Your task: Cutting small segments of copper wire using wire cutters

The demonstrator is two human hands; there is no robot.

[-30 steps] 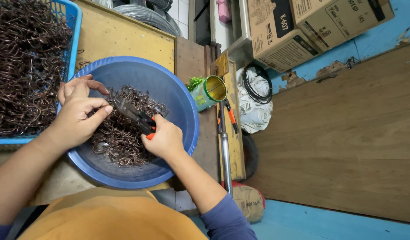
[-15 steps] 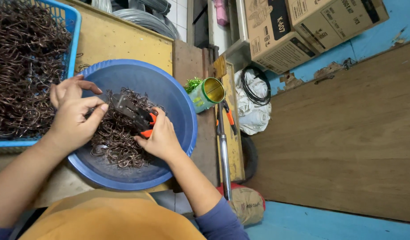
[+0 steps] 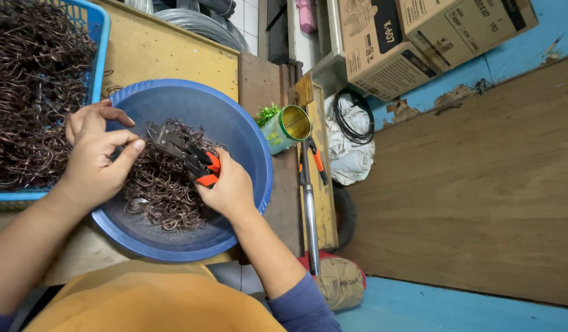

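A blue basket (image 3: 99,37) heaped with brown wire hooks fills the upper left of the frame, beside a round blue basin (image 3: 247,141) on the desk (image 3: 167,52). Inside the basin lies a pile of hooks (image 3: 164,197). The right hand (image 3: 228,190) is closed around orange-handled pliers (image 3: 185,154); the left hand (image 3: 96,157) pinches a hook at the plier tip.

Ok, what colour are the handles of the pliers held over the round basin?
Orange and black handles, clearest in the head view.
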